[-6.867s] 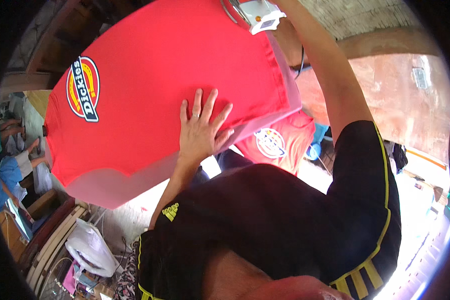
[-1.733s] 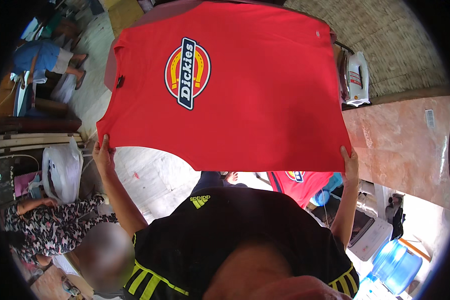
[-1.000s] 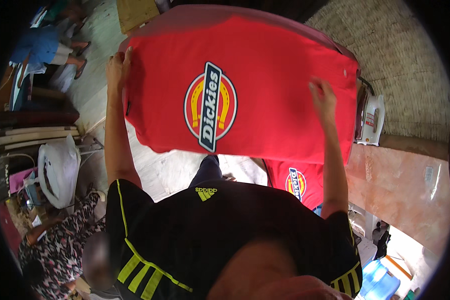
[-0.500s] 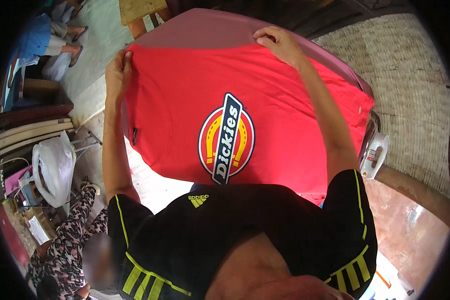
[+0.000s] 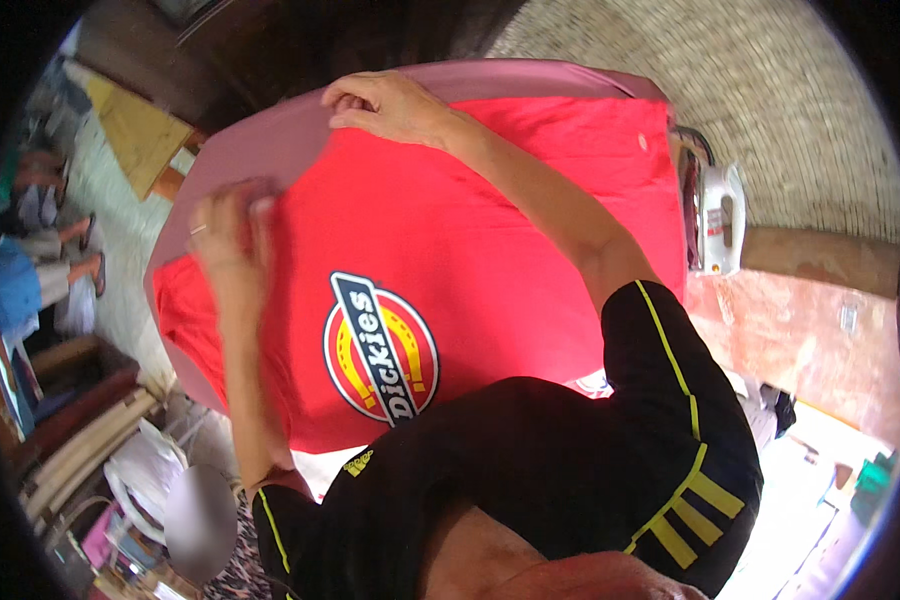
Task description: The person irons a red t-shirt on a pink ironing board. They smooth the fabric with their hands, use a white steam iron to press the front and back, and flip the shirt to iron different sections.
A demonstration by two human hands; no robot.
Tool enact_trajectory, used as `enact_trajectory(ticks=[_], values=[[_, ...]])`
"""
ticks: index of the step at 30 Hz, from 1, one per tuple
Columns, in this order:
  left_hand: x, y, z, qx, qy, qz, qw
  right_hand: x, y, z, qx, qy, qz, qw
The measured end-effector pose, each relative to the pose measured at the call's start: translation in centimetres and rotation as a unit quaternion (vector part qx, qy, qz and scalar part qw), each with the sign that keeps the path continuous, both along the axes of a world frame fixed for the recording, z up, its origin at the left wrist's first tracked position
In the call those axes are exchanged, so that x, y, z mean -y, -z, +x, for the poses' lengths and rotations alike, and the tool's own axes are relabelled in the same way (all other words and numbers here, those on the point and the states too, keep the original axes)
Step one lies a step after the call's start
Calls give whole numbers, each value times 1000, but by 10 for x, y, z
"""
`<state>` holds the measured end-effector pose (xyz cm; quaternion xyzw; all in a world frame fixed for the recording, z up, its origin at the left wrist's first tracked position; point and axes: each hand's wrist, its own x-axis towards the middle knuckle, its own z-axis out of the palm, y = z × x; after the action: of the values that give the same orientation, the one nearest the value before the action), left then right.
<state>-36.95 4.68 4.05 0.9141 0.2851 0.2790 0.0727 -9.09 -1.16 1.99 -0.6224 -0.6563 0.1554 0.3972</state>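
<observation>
A red T-shirt (image 5: 490, 240) with a round yellow, white and navy printed emblem lies spread over a padded board with a mauve cover (image 5: 240, 150). At the shirt's far edge my right hand (image 5: 385, 108) is closed, its fingers curled in at the cloth. Over the shirt's left part is my left hand (image 5: 232, 225), a ring on one finger. Motion smears its fingers, so their hold on the cloth is unclear. Beyond my left wrist, the shirt's left end hangs in folds toward the board's edge.
A white iron (image 5: 722, 220) stands at the board's right end, with a dark cord. Woven matting (image 5: 800, 120) lies beyond it. To the left are a wooden table (image 5: 135, 135), a white plastic bag (image 5: 145, 470) and stacked boards. Another person's legs (image 5: 65, 265) show at far left.
My view has turned. The shirt lies farther across the board, with its left end now past my left hand. My left hand has come down from the shirt's upper corner.
</observation>
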Motion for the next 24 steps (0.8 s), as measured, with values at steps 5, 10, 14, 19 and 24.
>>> enact_trajectory(ticks=[5, 10, 14, 19, 24], values=[[18, 28, 93, 50, 93, -34, 994, 89, -26, 83, 149, 151, 196, 957], [10, 26, 122, 65, 92, -45, 993, 247, -2, 227, 335, 515, 72, 786], [6, 23, 125, 65, 120, -46, 990, 263, 20, 254, 266, 554, -50, 788], [4, 26, 119, 77, 98, -145, 982, 261, 26, 257, 111, 548, 50, 827], [1, 34, 122, 130, 117, -130, 976, 259, 17, 273, 102, 521, 35, 846]])
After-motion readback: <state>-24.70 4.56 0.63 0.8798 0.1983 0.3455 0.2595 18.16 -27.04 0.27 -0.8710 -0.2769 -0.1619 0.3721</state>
